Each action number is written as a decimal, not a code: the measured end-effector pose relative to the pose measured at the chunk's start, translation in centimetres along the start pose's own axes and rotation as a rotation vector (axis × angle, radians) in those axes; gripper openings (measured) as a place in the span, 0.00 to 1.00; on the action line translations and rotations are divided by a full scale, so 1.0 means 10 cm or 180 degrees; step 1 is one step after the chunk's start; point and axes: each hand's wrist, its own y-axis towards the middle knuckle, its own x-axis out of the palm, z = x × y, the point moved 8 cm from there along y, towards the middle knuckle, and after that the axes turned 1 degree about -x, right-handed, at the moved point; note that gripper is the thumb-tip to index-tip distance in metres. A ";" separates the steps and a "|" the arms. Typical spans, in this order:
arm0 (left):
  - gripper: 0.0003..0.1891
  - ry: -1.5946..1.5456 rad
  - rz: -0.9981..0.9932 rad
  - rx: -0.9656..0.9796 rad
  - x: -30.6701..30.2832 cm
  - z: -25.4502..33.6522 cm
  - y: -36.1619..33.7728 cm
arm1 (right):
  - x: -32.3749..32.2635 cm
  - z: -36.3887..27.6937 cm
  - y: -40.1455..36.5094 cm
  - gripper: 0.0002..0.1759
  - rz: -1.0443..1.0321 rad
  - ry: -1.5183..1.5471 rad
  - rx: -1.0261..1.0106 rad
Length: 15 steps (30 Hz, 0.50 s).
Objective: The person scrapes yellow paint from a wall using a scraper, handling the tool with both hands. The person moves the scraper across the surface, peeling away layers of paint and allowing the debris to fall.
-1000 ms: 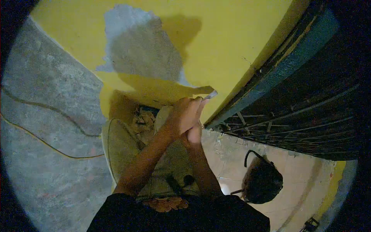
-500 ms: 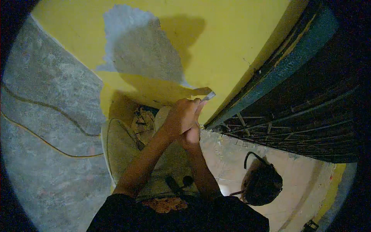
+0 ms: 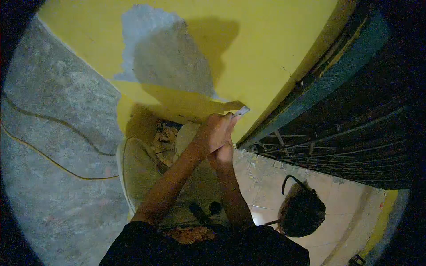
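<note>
My left hand (image 3: 217, 131) and my right hand (image 3: 225, 153) are closed together around the handle of a scraper. The left hand covers most of the grip, and the right one wraps it from below and behind. Beyond my fingers the flat metal blade of the scraper (image 3: 242, 111) points up and right, close against the yellow wall (image 3: 262, 57); whether its edge touches cannot be made out. Up and left of the hands, a bare grey patch (image 3: 171, 62) with ragged edges shows in the yellow paint.
A dark gate with metal bars (image 3: 337, 137) and a blue-green frame (image 3: 328, 71) stands at the right. A dark bag (image 3: 302, 210) with a strap lies on the tiled floor (image 3: 350, 195). Cables (image 3: 66, 166) cross the grey concrete (image 3: 66, 213) at the left.
The view has shifted slightly. The blade sits a little further right in view and is tilted a bit differently; both hands keep their hold on the scraper.
</note>
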 end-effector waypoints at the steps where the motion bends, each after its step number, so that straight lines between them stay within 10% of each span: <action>1: 0.11 -0.0001 -0.0003 -0.0012 0.01 -0.01 0.01 | -0.16 0.04 0.04 0.25 0.0007 0.0002 0.0009; 3: 0.13 -0.0383 0.0216 0.0420 -0.02 0.09 0.08 | -0.41 -0.09 0.12 0.22 -0.0464 -0.0073 -0.0829; 6: 0.16 -0.0036 -0.0421 0.0304 0.26 0.32 0.39 | -0.64 -0.41 -0.01 0.21 0.0567 -0.0930 -0.0328; 15: 0.16 -0.0287 0.0421 0.0396 0.24 0.08 0.16 | -0.36 -0.23 -0.07 0.22 0.0512 -0.0670 -0.0556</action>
